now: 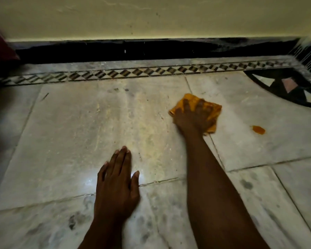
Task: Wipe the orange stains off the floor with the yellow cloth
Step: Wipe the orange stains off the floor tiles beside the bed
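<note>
The right hand (192,117) presses the yellow cloth (209,108) flat against the marble floor (79,123), its fingers (199,105) spread wide over the crumpled fabric rather than closed around it; the cloth is pinned under the palm, with its edges showing beyond the fingertips and at the wrist side. The left hand (117,184) rests flat on the floor nearer the person, fingers together and straight, holding nothing, and seems to serve as a prop.

One orange stain (258,129) remains in plain sight. Taking the cloth as the landmark, the stain lies to its right and slightly nearer the person, on the neighbouring tile across a grout line (217,155), clear of the cloth and not touching it. It is a small oval blot, its long axis running roughly left to right, with a tiny speck just off its left end.

The right hand is by far the nearer one, so the next sweep probably calls for sliding the cloth rightward over that joint. To the cloth's left the tile shows only a pale yellowish smear.
</note>
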The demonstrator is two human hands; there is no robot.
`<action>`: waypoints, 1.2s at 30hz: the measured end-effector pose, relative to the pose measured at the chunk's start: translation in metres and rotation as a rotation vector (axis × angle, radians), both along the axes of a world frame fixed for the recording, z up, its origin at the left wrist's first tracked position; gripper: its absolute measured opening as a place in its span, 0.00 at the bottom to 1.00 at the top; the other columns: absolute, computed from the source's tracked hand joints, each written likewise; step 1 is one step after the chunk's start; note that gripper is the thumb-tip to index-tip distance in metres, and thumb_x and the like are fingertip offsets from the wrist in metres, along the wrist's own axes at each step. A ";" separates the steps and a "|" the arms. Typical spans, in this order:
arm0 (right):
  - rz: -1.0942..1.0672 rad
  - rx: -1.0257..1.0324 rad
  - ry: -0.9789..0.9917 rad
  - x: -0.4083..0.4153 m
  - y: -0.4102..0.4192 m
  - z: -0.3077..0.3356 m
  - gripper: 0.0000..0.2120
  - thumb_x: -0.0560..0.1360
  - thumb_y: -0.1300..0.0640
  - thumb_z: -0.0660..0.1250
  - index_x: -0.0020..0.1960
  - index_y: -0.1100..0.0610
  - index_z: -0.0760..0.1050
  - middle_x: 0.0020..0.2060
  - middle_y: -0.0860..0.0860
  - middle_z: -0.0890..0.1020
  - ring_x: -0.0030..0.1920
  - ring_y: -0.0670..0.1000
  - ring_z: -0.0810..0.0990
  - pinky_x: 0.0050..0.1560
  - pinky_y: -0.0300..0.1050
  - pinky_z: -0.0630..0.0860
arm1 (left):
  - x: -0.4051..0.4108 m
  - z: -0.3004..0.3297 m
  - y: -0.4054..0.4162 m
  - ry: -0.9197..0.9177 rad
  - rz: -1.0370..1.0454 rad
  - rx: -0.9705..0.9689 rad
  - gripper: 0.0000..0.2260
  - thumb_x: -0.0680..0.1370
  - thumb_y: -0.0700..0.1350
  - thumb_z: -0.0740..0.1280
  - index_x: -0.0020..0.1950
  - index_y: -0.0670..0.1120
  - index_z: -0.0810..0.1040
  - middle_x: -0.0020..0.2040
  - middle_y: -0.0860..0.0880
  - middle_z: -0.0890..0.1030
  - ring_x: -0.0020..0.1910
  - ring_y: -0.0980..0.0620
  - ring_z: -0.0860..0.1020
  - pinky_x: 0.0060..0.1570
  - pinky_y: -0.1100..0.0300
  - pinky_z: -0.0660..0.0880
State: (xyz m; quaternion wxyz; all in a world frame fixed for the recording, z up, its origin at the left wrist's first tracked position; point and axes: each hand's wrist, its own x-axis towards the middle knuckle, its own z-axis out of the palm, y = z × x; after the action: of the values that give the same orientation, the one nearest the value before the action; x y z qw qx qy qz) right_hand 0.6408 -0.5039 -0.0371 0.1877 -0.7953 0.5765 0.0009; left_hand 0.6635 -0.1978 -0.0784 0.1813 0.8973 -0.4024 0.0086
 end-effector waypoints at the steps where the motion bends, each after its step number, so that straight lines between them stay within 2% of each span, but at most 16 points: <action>1: 0.104 0.036 0.016 0.020 0.003 0.001 0.31 0.83 0.30 0.47 0.84 0.35 0.45 0.85 0.52 0.39 0.84 0.65 0.37 0.78 0.76 0.37 | 0.002 0.000 -0.001 -0.005 -0.002 -0.002 0.29 0.83 0.56 0.56 0.83 0.48 0.65 0.84 0.51 0.63 0.84 0.52 0.60 0.78 0.48 0.60; 4: 0.497 -0.057 -0.014 0.029 0.060 -0.008 0.28 0.84 0.32 0.48 0.83 0.32 0.47 0.86 0.49 0.40 0.85 0.62 0.38 0.78 0.74 0.35 | -0.001 0.002 -0.002 -0.006 -0.001 -0.008 0.29 0.83 0.56 0.55 0.82 0.47 0.66 0.84 0.50 0.63 0.83 0.51 0.61 0.77 0.47 0.61; 6: 0.570 -0.130 -0.060 -0.013 0.112 -0.016 0.27 0.84 0.33 0.49 0.82 0.30 0.50 0.86 0.46 0.43 0.85 0.58 0.39 0.79 0.70 0.38 | -0.001 0.003 -0.002 0.004 -0.002 -0.001 0.29 0.83 0.56 0.55 0.82 0.47 0.66 0.84 0.50 0.63 0.83 0.50 0.61 0.77 0.46 0.62; 9: 0.462 -0.243 -0.080 -0.106 0.142 -0.021 0.27 0.82 0.32 0.49 0.81 0.30 0.55 0.86 0.45 0.50 0.86 0.56 0.45 0.79 0.67 0.47 | -0.001 0.005 -0.002 0.009 -0.008 -0.002 0.29 0.82 0.55 0.55 0.82 0.46 0.66 0.84 0.49 0.64 0.83 0.49 0.62 0.76 0.44 0.64; 11: 0.242 -0.257 -0.031 -0.131 0.111 -0.024 0.29 0.81 0.32 0.50 0.81 0.33 0.59 0.85 0.50 0.57 0.85 0.60 0.53 0.78 0.71 0.54 | -0.002 0.006 -0.002 0.006 -0.012 0.001 0.29 0.83 0.55 0.55 0.82 0.46 0.66 0.84 0.49 0.64 0.83 0.49 0.62 0.77 0.44 0.63; 13: 0.008 -0.221 0.008 -0.115 0.068 -0.018 0.29 0.82 0.33 0.51 0.82 0.35 0.58 0.85 0.52 0.55 0.85 0.62 0.50 0.78 0.73 0.51 | -0.002 0.005 -0.002 0.021 -0.010 -0.002 0.29 0.82 0.55 0.56 0.83 0.46 0.65 0.84 0.49 0.63 0.84 0.50 0.61 0.77 0.45 0.62; 15: -0.087 -0.087 -0.021 -0.072 0.038 -0.010 0.30 0.83 0.34 0.50 0.84 0.36 0.52 0.86 0.51 0.45 0.85 0.62 0.41 0.79 0.75 0.42 | -0.002 0.005 -0.003 0.018 0.002 -0.004 0.29 0.82 0.54 0.57 0.82 0.47 0.65 0.84 0.49 0.64 0.84 0.50 0.61 0.78 0.45 0.62; 17: 0.042 -0.057 -0.026 -0.042 0.042 -0.010 0.30 0.84 0.34 0.49 0.84 0.37 0.49 0.86 0.50 0.42 0.85 0.62 0.38 0.79 0.75 0.39 | -0.004 0.009 -0.004 0.023 0.007 -0.008 0.29 0.82 0.54 0.57 0.82 0.47 0.66 0.84 0.49 0.64 0.83 0.50 0.61 0.77 0.45 0.62; 19: 0.317 -0.185 -0.032 -0.054 0.083 -0.017 0.29 0.84 0.35 0.51 0.84 0.36 0.52 0.86 0.50 0.46 0.85 0.61 0.43 0.79 0.73 0.44 | -0.003 0.011 -0.003 0.022 0.001 0.001 0.29 0.82 0.54 0.57 0.82 0.47 0.66 0.84 0.48 0.64 0.83 0.49 0.62 0.77 0.45 0.61; 21: 0.556 -0.305 -0.065 -0.109 0.135 -0.022 0.29 0.83 0.34 0.52 0.83 0.35 0.56 0.86 0.48 0.51 0.86 0.58 0.48 0.78 0.69 0.51 | -0.003 0.012 -0.003 0.026 -0.001 0.015 0.29 0.82 0.54 0.57 0.82 0.46 0.65 0.84 0.48 0.64 0.83 0.49 0.61 0.77 0.45 0.60; 23: 0.607 -0.305 -0.075 -0.179 0.153 -0.023 0.28 0.82 0.33 0.52 0.82 0.33 0.57 0.86 0.46 0.54 0.85 0.57 0.51 0.78 0.67 0.55 | -0.005 0.015 -0.003 0.030 -0.013 0.022 0.29 0.82 0.54 0.56 0.83 0.46 0.65 0.84 0.48 0.64 0.84 0.48 0.61 0.78 0.46 0.60; 26: 0.350 -0.306 0.014 -0.220 0.110 -0.024 0.29 0.81 0.32 0.51 0.81 0.35 0.62 0.84 0.52 0.60 0.83 0.62 0.58 0.75 0.72 0.63 | -0.005 0.017 -0.003 0.037 -0.011 0.025 0.29 0.82 0.54 0.56 0.83 0.46 0.64 0.84 0.48 0.63 0.84 0.49 0.60 0.79 0.46 0.58; 28: 0.076 -0.230 0.060 -0.191 0.076 -0.019 0.30 0.81 0.32 0.48 0.82 0.34 0.58 0.85 0.52 0.54 0.84 0.63 0.52 0.77 0.74 0.55 | -0.004 0.015 -0.004 0.040 -0.012 0.028 0.29 0.82 0.54 0.56 0.83 0.46 0.64 0.84 0.48 0.63 0.84 0.49 0.60 0.79 0.47 0.58; 30: -0.046 -0.112 0.041 -0.144 0.061 -0.015 0.30 0.82 0.31 0.47 0.83 0.34 0.49 0.86 0.51 0.46 0.85 0.63 0.44 0.78 0.75 0.45 | -0.005 0.014 -0.005 0.036 -0.015 0.012 0.29 0.82 0.55 0.56 0.83 0.46 0.65 0.84 0.48 0.63 0.84 0.49 0.60 0.79 0.46 0.58; 33: 0.195 -0.158 0.010 -0.107 0.101 -0.019 0.31 0.82 0.32 0.47 0.84 0.37 0.50 0.86 0.52 0.48 0.85 0.64 0.47 0.79 0.75 0.45 | -0.004 0.015 -0.002 0.039 -0.031 -0.007 0.30 0.82 0.56 0.55 0.83 0.47 0.65 0.84 0.48 0.64 0.84 0.49 0.60 0.79 0.46 0.58; 36: 0.486 -0.292 -0.059 -0.164 0.182 -0.025 0.31 0.80 0.31 0.50 0.82 0.32 0.54 0.86 0.48 0.50 0.85 0.59 0.49 0.78 0.69 0.50 | -0.003 0.015 0.000 0.069 -0.055 -0.026 0.30 0.81 0.57 0.55 0.81 0.46 0.68 0.83 0.47 0.65 0.83 0.48 0.62 0.79 0.46 0.58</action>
State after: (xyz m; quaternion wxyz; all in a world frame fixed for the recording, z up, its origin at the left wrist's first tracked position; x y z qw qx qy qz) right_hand 0.4773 -0.3222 -0.0619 0.0820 -0.9283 0.3575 -0.0603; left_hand 0.6604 -0.1978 -0.0636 0.2069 0.8832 -0.4203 -0.0223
